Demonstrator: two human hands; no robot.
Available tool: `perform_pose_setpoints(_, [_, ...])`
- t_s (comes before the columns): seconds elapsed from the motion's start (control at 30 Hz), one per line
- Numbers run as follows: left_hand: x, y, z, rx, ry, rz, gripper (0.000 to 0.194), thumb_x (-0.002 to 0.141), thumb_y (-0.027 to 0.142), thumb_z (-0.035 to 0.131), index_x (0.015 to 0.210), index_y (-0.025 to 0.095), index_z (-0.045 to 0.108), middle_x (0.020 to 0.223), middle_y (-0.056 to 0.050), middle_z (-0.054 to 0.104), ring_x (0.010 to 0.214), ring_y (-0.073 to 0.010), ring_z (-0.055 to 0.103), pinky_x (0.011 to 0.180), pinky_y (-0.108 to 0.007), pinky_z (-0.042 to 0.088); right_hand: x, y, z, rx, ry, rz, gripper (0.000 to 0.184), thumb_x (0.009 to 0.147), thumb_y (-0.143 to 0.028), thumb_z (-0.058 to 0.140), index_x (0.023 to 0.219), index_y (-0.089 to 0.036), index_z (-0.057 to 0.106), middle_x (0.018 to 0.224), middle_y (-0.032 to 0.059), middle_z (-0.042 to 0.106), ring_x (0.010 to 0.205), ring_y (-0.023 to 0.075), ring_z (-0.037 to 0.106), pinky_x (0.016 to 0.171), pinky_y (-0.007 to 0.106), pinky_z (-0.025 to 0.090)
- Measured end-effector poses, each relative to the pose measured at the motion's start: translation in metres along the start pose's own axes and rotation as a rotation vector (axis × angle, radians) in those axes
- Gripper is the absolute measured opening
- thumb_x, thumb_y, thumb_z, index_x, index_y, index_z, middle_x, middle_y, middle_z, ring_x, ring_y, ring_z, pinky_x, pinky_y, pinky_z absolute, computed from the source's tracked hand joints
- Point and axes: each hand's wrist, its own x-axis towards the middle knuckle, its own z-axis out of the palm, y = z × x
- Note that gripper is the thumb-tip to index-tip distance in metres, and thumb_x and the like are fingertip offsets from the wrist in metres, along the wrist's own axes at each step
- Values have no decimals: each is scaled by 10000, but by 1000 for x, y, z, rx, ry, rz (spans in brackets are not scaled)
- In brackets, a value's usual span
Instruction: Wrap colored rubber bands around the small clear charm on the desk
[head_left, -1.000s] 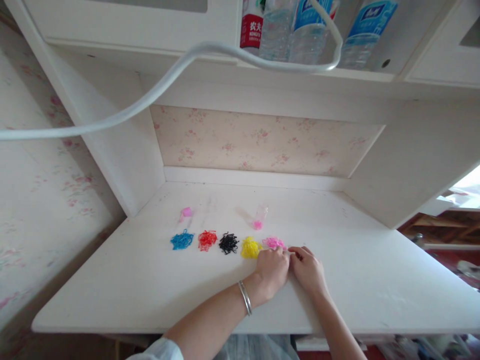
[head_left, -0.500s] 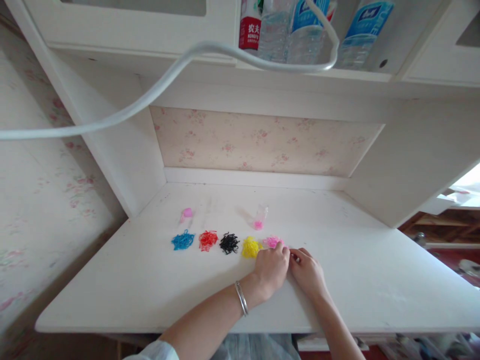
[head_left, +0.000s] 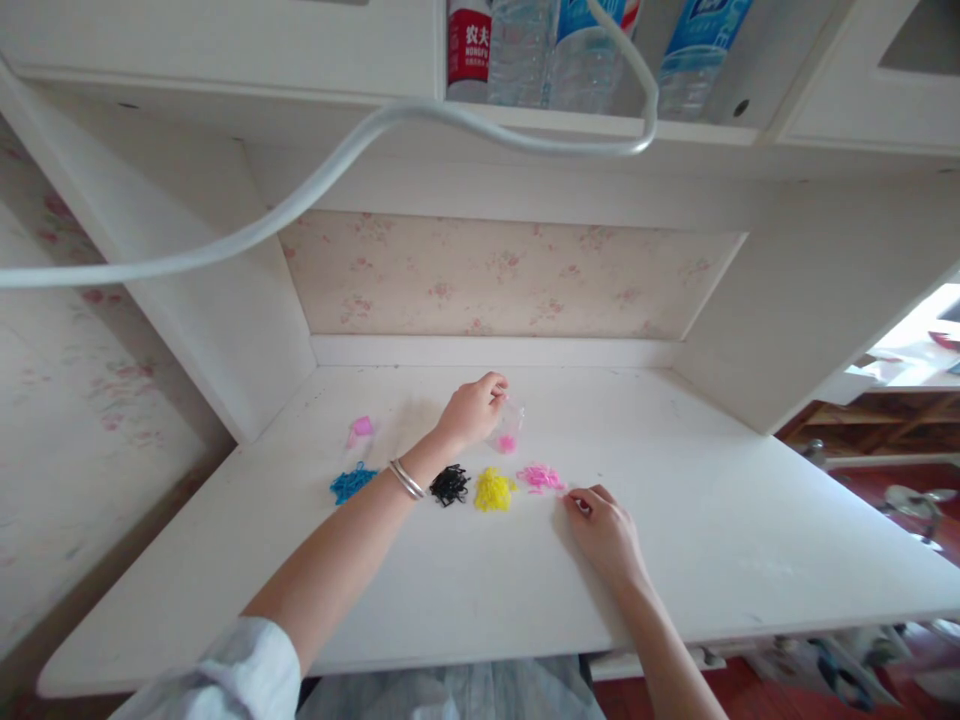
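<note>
My left hand (head_left: 474, 408), a bracelet on its wrist, is closed in a pinch at the upper end of a small clear container (head_left: 513, 420) with pink bits at its bottom; what the fingertips hold is too small to make out. My right hand (head_left: 602, 530) lies on the desk just right of a pile of small pink rubber bands (head_left: 540, 478). Its thumb and forefinger are pinched together, their contents unclear. To the left lie similar piles in yellow (head_left: 494, 489), black (head_left: 450, 486) and blue (head_left: 352, 483). My left forearm hides the red pile.
A small pink-capped clear piece (head_left: 361, 427) lies behind the blue pile on the white desk (head_left: 465, 600). A white cable (head_left: 315, 185) crosses the view in front of the overhead shelf with plastic bottles (head_left: 517, 55). Side panels and a papered back wall enclose the desk.
My left hand has moved from the pink pile, away from me and to the left, up to the clear container. My right hand has stayed by the pink pile. The view has shifted slightly.
</note>
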Motion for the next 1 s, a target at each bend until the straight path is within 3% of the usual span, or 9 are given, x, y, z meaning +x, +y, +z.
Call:
perform_pose_setpoints(0.2, [16,-5,8,91,-27,79,202,887,247,503,972,240,686,992,-10,709,942,-163,636,890,-280,455,-1,3,0,55,-7,-34,347,865,-413,376,873,-250,683,905,47,639,718,168,584,679,282,416])
perform_pose_setpoints(0.5, [21,-5,12,174,-91,74,228,885,261,495,935,256,717,1032,-12,657,941,-153,607,879,-265,455,-2,-3,-6,119,13,-13,390,880,-476,366,894,-234,672,914,52,633,684,158,567,661,281,420])
perform_pose_setpoints(0.67, [19,-8,6,94,-43,112,250,904,256,462,984,250,699,1029,-14,657,954,-147,602,888,-265,450,-2,-3,-6,177,31,1,385,881,-491,387,901,-225,664,935,50,633,685,152,561,672,275,419])
perform_pose_setpoints(0.83, [-17,-9,-12,-50,80,89,260,912,278,438,997,199,671,996,-27,672,922,-140,600,869,-247,448,10,4,-5,305,64,27,415,869,-527,408,868,-196,659,903,62,631,729,165,563,696,278,423])
perform_pose_setpoints(1.0, [-81,-10,-11,-224,25,-105,282,900,340,440,983,206,673,967,-18,693,839,-138,610,774,-233,460,44,-24,-16,342,141,-65,425,864,-534,426,832,-179,659,843,55,621,678,145,538,661,265,414])
